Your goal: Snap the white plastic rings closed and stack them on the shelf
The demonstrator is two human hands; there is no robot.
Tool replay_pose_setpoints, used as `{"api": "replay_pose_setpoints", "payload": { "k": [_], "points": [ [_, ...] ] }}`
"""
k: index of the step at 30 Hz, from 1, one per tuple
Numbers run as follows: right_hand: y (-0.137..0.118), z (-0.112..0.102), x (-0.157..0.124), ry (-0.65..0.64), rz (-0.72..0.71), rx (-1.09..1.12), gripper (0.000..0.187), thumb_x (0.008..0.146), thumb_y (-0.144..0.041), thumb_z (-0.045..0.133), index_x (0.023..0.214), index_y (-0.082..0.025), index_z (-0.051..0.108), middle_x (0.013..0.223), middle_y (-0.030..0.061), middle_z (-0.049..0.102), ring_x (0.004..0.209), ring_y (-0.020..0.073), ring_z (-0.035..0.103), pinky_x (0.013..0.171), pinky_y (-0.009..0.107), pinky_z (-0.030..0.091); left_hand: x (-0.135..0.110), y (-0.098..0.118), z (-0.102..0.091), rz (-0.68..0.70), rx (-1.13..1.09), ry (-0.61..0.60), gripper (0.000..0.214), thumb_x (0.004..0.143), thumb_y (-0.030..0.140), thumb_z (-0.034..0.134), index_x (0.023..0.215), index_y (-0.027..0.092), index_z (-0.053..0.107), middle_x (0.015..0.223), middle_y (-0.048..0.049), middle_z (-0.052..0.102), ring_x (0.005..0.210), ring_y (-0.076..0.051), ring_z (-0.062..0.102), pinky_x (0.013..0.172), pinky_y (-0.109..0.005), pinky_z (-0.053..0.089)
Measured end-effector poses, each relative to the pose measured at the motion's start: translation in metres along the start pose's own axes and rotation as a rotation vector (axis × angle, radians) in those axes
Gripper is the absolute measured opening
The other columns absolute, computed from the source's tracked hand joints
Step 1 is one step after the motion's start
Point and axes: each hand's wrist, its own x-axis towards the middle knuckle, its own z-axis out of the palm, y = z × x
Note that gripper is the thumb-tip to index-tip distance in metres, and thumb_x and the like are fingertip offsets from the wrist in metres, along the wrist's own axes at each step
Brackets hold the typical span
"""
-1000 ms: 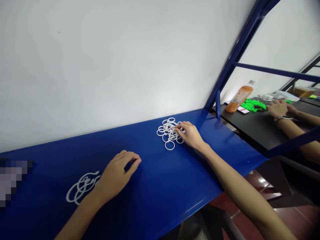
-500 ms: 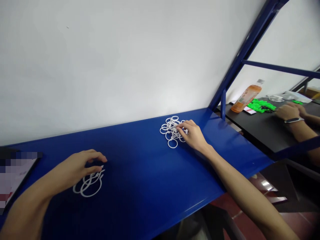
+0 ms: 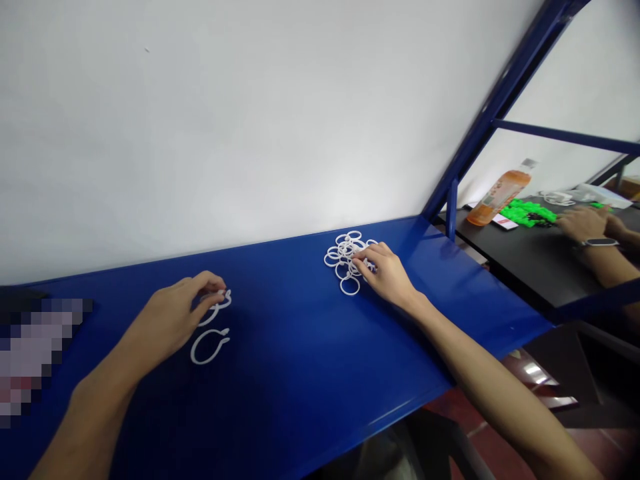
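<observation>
On the blue table [image 3: 300, 360] lies a heap of several white plastic rings [image 3: 345, 257] near the wall. My right hand [image 3: 387, 273] rests at the heap's right side, fingertips pinched on a ring in it. My left hand [image 3: 173, 320] is at the left, fingers closed in a pinch on a white ring [image 3: 220, 301] lifted slightly off the table. A second open-ended white ring [image 3: 209, 347] lies flat just in front of that hand.
A white wall runs behind the table. A blue frame post [image 3: 493, 110] rises at the right. Beyond it, on a black table [image 3: 520, 260], stand an orange drink bottle [image 3: 500, 192] and green parts [image 3: 527, 212], where another person's hands [image 3: 583, 223] are at work.
My left hand moved from the middle of the table to the linked rings at the left, then pinched one and drew it toward the wall. My right hand stayed on the heap.
</observation>
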Motion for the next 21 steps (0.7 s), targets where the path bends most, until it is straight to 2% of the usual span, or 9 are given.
{"api": "replay_pose_setpoints", "payload": {
  "k": [4,10,15,21],
  "points": [
    [-0.004,0.001,-0.001,-0.002,-0.007,0.014,0.014,0.098,-0.026,0.057,0.093,-0.021,0.069,0.092,0.0061,0.071,0.087,0.0227,0.057,0.083,0.038,0.048,0.001,0.018,-0.004,-0.021,-0.086,0.045,0.033,0.086,0.058,0.056,0.093,0.026,0.064,0.086,0.0049,0.074,0.079,-0.017,0.069,0.074,-0.026,0.049],
    [-0.009,0.005,-0.002,-0.027,-0.045,0.02,0.014,0.098,-0.024,0.057,0.094,-0.02,0.069,0.091,0.0052,0.07,0.085,0.0215,0.056,0.084,0.038,0.048,0.0,0.031,-0.006,-0.158,-0.16,-0.013,0.035,0.082,0.061,0.061,0.096,0.029,0.064,0.091,0.0032,0.076,0.086,-0.019,0.07,0.073,-0.029,0.049],
    [-0.016,0.007,-0.004,-0.061,-0.073,0.036,0.014,0.099,-0.025,0.056,0.097,-0.02,0.069,0.092,0.0062,0.07,0.086,0.0216,0.056,0.081,0.037,0.049,-0.004,0.042,0.001,-0.163,-0.283,0.029,0.037,0.081,0.061,0.064,0.093,0.027,0.063,0.094,0.0022,0.077,0.092,-0.021,0.071,0.078,-0.031,0.051],
    [-0.05,0.015,-0.013,-0.183,-0.225,0.212,0.021,0.101,-0.034,0.054,0.106,-0.017,0.066,0.1,0.0077,0.069,0.093,0.0192,0.063,0.085,0.033,0.052,-0.007,0.062,0.021,-0.099,-0.392,0.072,0.034,0.081,0.058,0.066,0.088,0.025,0.064,0.081,0.0018,0.075,0.075,-0.017,0.07,0.059,-0.025,0.048]
  ]
}}
